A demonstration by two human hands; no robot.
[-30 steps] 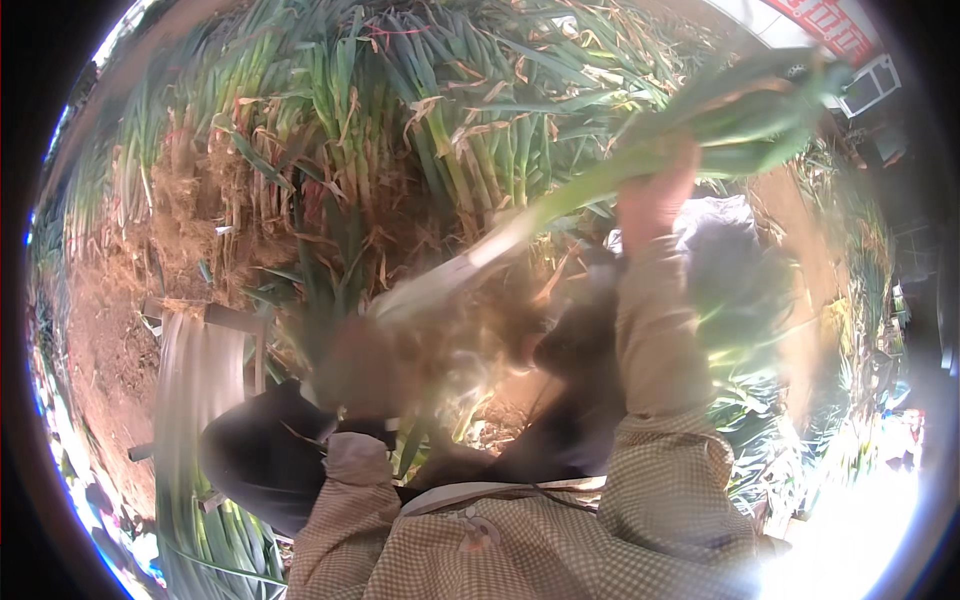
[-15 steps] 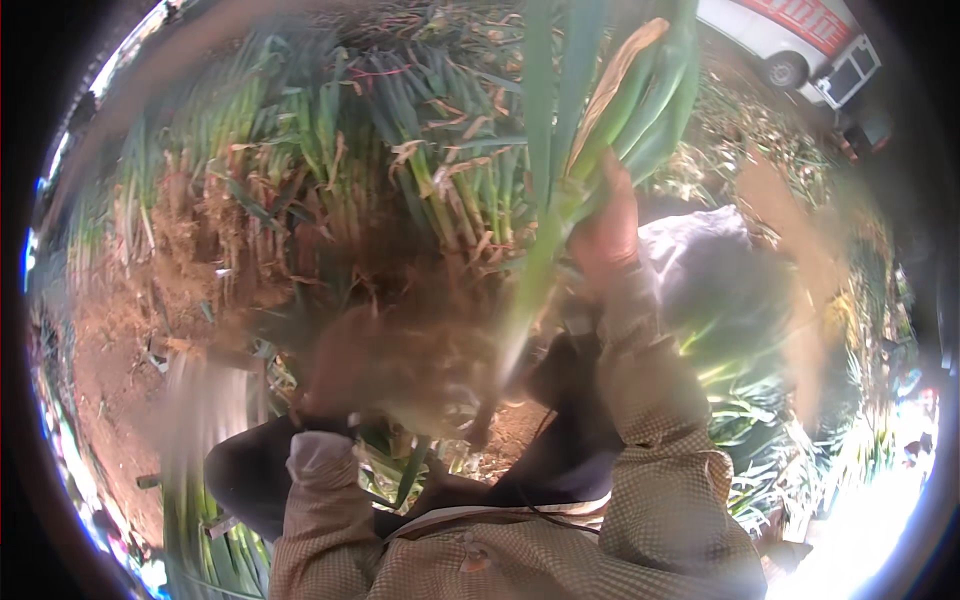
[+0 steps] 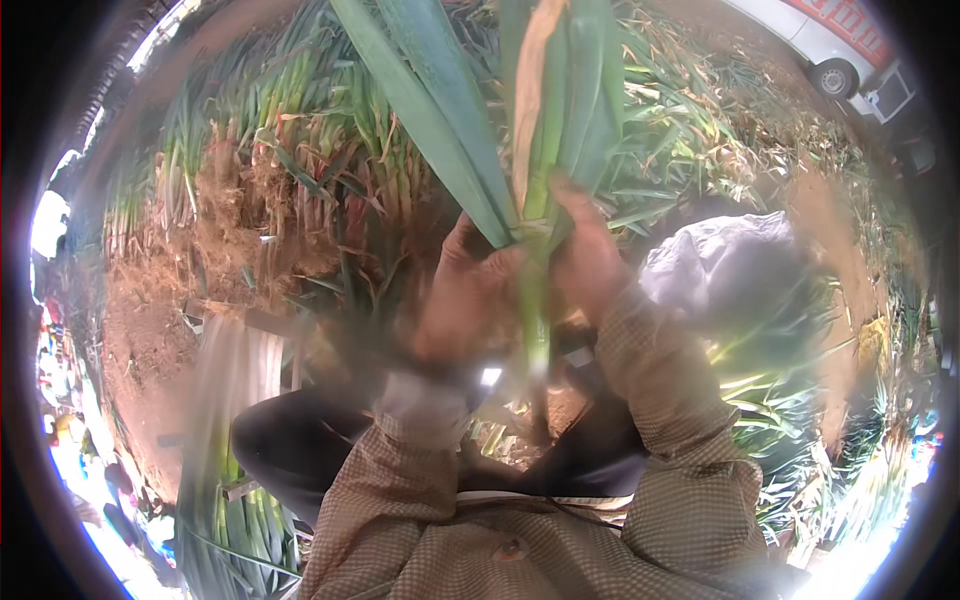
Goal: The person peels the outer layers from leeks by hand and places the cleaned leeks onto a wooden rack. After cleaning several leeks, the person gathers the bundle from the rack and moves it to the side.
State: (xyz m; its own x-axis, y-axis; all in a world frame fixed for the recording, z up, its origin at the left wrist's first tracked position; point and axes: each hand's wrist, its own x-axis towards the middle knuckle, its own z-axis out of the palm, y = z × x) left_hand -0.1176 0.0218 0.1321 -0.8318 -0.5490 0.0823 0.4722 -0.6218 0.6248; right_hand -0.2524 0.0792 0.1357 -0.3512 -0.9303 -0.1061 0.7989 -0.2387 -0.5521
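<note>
Green leaves are fanning upward from the leek (image 3: 537, 200) that I am gripping in front of my chest, my left hand (image 3: 462, 295) closing around its stalk from one side and my right hand (image 3: 583, 255) clenching it from the other, both a little blurred. Around them I am seeing rows of pulled leeks (image 3: 300, 170) lying on reddish soil (image 3: 140, 330), a grey sack (image 3: 725, 270) just beside my right sleeve, and a white vehicle (image 3: 830, 50) standing well apart at the upper right.
</note>
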